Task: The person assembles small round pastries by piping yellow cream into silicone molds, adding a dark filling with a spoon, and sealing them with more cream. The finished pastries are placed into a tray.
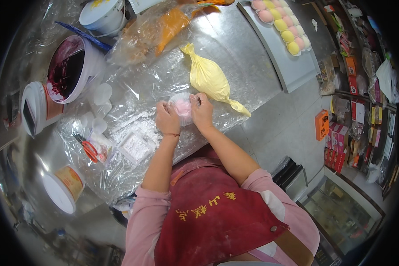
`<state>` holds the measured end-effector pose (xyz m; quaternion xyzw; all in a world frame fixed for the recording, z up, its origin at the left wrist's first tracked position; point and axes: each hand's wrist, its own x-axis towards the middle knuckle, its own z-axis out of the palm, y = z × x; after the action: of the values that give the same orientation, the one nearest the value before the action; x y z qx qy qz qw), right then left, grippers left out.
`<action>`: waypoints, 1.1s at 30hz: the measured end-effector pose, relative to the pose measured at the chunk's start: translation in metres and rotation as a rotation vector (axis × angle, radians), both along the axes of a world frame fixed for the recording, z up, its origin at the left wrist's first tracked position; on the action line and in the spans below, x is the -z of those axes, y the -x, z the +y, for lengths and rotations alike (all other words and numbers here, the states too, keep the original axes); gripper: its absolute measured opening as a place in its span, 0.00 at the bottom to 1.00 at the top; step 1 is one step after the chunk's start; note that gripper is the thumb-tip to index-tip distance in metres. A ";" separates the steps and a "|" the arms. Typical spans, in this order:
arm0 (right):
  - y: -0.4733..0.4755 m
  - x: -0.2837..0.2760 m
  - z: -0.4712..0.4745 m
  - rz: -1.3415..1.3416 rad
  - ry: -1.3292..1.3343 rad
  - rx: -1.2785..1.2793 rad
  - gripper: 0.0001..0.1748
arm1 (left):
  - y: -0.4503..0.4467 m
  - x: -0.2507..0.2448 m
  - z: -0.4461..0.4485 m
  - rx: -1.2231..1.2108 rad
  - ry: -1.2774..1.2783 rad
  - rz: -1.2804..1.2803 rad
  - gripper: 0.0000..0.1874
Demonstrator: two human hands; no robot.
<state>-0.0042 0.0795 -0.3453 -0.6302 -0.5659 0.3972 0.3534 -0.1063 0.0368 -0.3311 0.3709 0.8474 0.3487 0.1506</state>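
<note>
Between my hands is a pleated translucent cup (178, 97) with a soft pink dough piece (183, 108) in it. My left hand (168, 117) pinches its left edge, and my right hand (202, 112) pinches the right edge. Just beyond the right hand lies a filled piping bag (210, 77) of pale yellow cream, its tip pointing to the near right. White powder is scattered beside my left hand, around a square white tray (136, 148) that holds more of it. Clear plastic film (119, 179) covers this part of the metal table.
Red-handled scissors (90, 151) and loose pleated cups (103, 94) lie at left. Beyond them stand a bucket of dark purple filling (66, 69) and lidded tubs (36, 108). A metal tray (279, 66) at far right holds several pink, yellow and white round pastries (281, 25).
</note>
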 end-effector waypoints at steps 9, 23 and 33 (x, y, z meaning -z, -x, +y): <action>-0.003 0.013 -0.007 0.021 0.036 -0.097 0.19 | -0.024 0.010 0.011 0.395 -0.184 0.079 0.18; 0.017 -0.115 -0.059 0.055 -0.033 -0.646 0.37 | 0.008 -0.052 -0.041 -0.041 -0.803 -1.673 0.22; 0.053 -0.103 -0.076 0.135 0.048 -0.606 0.33 | 0.070 -0.036 -0.077 -0.202 -0.857 -2.200 0.19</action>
<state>-0.0575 0.0035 -0.2426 -0.4134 -0.6937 0.5384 0.2408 -0.1758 -0.0404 -0.2953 -0.1768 0.1017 0.7461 0.6338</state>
